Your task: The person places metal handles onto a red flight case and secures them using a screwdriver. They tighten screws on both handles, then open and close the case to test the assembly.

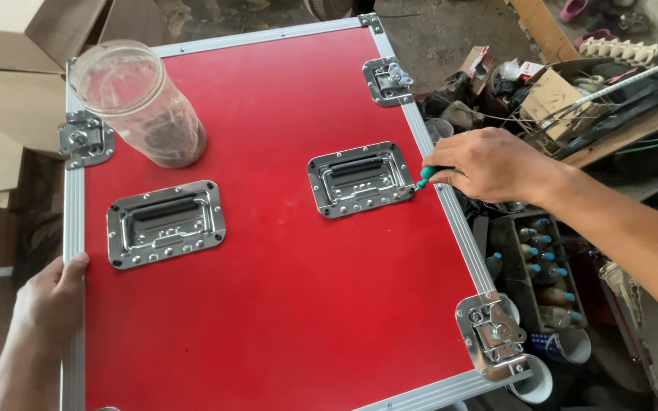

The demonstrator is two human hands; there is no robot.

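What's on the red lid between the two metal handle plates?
Nothing: in the head view, only bare red panel lies between the left handle plate and the right handle plate.

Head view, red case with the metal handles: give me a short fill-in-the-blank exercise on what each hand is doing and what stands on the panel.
1. The right hand holds a tool with a ____ handle at the edge of a recessed metal handle.
2. The left hand grips the ____ edge strip of the red case.
3. A clear plastic ____ stands upright on the panel near the second recessed handle.

Missing words: green; metal; jar
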